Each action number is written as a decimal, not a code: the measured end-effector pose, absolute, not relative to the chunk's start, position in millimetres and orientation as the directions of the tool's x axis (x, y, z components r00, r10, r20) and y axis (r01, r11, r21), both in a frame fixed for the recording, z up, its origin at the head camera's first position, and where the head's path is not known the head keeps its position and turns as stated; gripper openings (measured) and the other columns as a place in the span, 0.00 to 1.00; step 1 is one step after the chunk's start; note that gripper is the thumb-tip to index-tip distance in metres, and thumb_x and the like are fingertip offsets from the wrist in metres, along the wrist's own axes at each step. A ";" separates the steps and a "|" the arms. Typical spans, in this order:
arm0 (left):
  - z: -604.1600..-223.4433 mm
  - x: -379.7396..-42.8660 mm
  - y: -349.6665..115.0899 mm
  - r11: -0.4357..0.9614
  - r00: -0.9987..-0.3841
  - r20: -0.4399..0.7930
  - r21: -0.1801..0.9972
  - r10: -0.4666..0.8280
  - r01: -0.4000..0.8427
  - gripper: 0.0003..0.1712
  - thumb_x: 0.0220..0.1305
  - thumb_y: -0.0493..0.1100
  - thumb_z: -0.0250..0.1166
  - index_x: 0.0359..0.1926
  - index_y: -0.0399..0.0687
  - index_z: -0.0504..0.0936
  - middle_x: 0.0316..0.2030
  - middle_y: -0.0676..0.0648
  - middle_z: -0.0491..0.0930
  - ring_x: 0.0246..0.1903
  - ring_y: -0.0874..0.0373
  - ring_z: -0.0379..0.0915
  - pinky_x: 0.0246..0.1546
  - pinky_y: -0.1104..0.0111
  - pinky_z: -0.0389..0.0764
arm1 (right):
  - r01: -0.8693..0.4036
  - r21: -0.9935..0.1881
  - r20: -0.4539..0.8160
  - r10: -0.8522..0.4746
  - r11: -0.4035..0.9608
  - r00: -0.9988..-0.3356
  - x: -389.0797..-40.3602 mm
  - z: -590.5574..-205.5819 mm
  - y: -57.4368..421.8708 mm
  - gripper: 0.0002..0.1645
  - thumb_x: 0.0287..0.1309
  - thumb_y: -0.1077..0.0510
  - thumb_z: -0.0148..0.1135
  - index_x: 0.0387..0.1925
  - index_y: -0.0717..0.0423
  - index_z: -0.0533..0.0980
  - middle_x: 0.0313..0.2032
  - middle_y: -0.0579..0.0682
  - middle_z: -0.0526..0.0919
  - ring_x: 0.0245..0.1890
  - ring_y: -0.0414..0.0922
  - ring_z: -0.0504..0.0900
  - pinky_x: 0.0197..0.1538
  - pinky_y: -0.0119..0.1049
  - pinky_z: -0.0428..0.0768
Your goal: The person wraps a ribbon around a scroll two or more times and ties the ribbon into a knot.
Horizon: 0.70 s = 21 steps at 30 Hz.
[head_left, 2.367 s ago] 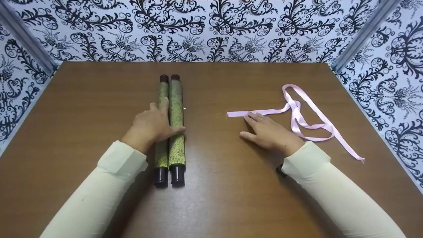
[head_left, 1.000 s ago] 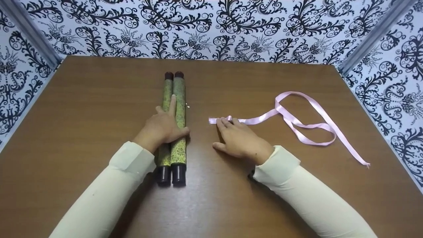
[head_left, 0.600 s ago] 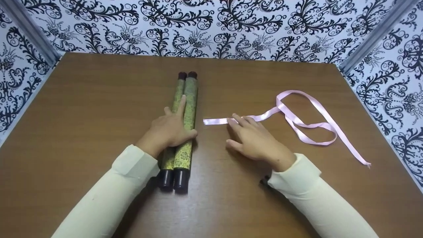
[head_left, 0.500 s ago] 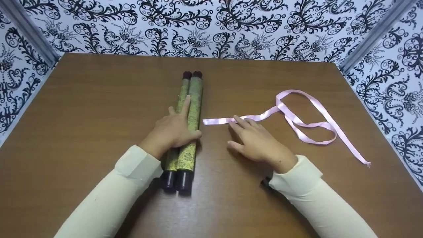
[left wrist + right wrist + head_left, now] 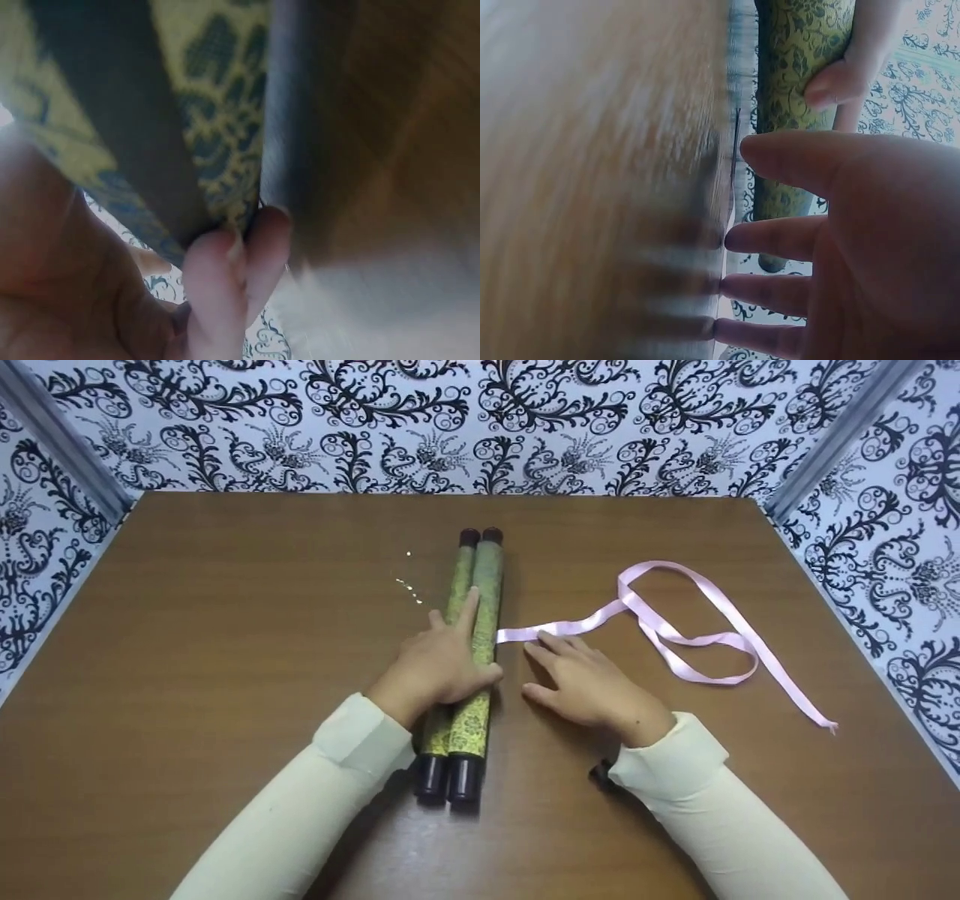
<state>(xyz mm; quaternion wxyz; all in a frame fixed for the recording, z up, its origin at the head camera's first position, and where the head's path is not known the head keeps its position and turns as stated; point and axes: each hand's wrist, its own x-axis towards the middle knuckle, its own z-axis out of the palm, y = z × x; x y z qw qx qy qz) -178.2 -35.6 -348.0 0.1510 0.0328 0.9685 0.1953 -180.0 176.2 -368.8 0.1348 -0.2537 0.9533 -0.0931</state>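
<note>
Two yellow-green patterned scrolls (image 5: 466, 727) with dark end knobs lie side by side, pointing away from me. My left hand (image 5: 442, 664) grips them across the middle, thumb over the right one and index finger stretched along the top. In the left wrist view, fingertips (image 5: 214, 270) bend against the patterned rolls (image 5: 217, 112). My right hand (image 5: 589, 682) rests flat, its straight fingertips touching a pink satin ribbon (image 5: 720, 641). The ribbon's left end disappears at the right scroll's edge. The right wrist view shows the right fingers (image 5: 769, 294) spread against the table.
The brown wooden table (image 5: 262, 622) is bounded by a patterned white-and-black back wall (image 5: 405, 427) and side walls. Small pale specks (image 5: 409, 585) lie left of the scrolls. The ribbon's loops spread to the right of the right hand.
My left hand has slid both scrolls rightward until they cover the ribbon's left end. Earlier, my right hand drew that end left, then shifted back slightly along the ribbon.
</note>
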 end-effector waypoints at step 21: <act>-353.3 -176.3 -20.4 0.952 -0.942 -0.275 0.287 0.191 0.110 0.62 0.61 0.78 0.52 0.79 0.59 0.27 0.74 0.28 0.53 0.59 0.30 0.73 0.55 0.45 0.78 | -0.487 -0.198 -0.213 -0.522 0.851 -0.826 -182.4 -370.6 176.1 0.41 0.71 0.39 0.52 0.75 0.56 0.59 0.77 0.57 0.55 0.77 0.61 0.52 0.72 0.63 0.59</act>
